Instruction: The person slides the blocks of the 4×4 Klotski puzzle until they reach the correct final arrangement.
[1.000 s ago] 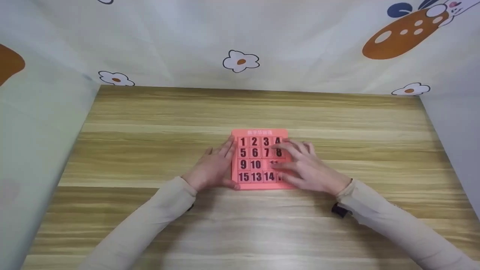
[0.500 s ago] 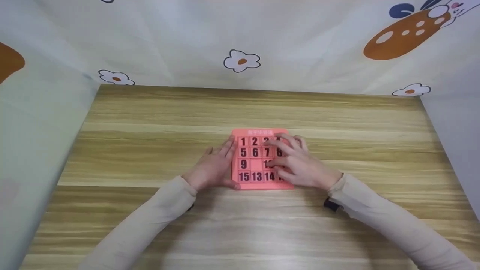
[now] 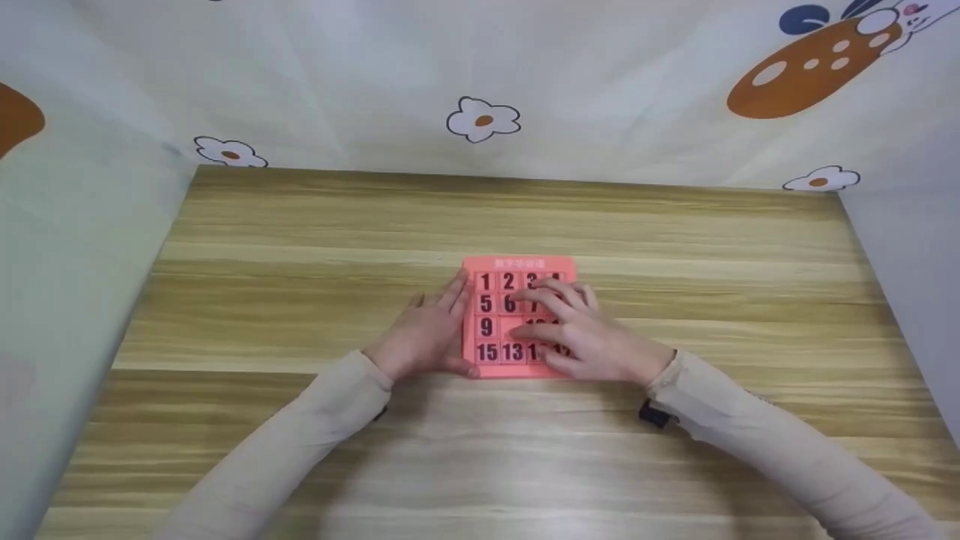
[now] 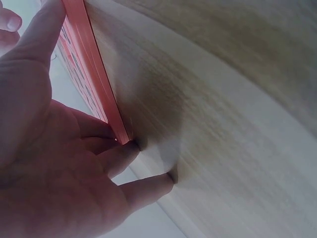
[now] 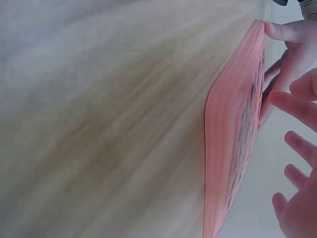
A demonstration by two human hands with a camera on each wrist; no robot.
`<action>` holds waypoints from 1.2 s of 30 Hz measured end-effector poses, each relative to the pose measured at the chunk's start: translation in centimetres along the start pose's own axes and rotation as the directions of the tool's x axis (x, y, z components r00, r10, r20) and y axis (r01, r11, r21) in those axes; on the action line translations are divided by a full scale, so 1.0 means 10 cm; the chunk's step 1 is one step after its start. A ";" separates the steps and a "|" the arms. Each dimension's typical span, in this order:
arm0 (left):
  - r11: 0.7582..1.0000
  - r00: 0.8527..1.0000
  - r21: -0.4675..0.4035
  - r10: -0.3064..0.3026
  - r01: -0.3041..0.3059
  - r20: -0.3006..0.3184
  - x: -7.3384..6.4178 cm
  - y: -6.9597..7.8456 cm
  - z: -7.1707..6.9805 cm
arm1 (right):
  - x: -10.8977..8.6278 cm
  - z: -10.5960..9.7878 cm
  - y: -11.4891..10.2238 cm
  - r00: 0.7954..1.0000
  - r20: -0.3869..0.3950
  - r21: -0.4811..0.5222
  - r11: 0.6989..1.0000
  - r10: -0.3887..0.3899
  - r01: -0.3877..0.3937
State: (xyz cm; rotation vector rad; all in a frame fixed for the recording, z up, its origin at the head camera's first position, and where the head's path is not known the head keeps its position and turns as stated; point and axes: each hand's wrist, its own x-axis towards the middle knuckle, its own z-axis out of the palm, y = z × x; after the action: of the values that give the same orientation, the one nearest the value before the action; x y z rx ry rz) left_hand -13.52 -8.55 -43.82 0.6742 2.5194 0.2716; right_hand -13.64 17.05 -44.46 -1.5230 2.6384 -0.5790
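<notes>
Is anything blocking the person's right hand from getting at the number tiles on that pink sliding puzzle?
No, nothing visible is. The right hand reaches over the number tiles, and the left hand only touches the left edge of the pink sliding puzzle.

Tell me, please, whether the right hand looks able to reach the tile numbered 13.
Probably yes: the right hand is over the pink sliding number puzzle, nothing covers the 13 tile, and the left hand is at the puzzle's left edge.

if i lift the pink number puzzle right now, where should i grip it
Probably both side rims, a hand from each side: the pink number puzzle lies flat, its edges straight and upright, and the left hand rests along one.
</notes>
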 end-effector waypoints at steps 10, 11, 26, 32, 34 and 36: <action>1.000 1.000 -0.014 -0.003 0.003 0.014 0.02 0.00 0.00 | 0.23 0.03 -0.05 0.986 0.151 -0.054 0.997 0.069 -0.062; 1.000 1.000 -0.016 -0.002 0.002 0.014 0.02 0.00 0.00 | 0.23 0.03 -0.05 0.987 0.140 -0.062 0.996 0.075 -0.067; 1.000 1.000 -0.012 0.020 -0.020 -0.007 0.00 0.00 -0.02 | 0.15 0.08 -0.07 0.995 0.102 -0.082 0.997 0.012 -0.004; 1.000 1.000 -0.020 0.002 -0.002 0.005 0.00 0.00 0.00 | 0.10 0.06 -0.05 0.998 0.066 -0.074 0.997 0.024 -0.019; 1.000 1.000 -0.017 -0.002 0.002 0.005 0.00 0.00 0.00 | 0.07 0.04 -0.03 0.999 0.026 -0.046 0.999 -0.024 0.025; 1.000 1.000 -0.016 -0.007 0.007 0.007 0.00 0.00 0.00 | 0.03 0.04 -0.02 0.998 -0.005 -0.031 0.998 -0.058 0.058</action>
State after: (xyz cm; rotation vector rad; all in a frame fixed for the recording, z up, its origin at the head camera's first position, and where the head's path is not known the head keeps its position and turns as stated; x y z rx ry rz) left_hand -13.53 -8.56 -43.85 0.6590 2.5097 0.2857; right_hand -13.59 16.60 -44.75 -1.6133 2.6279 -0.5498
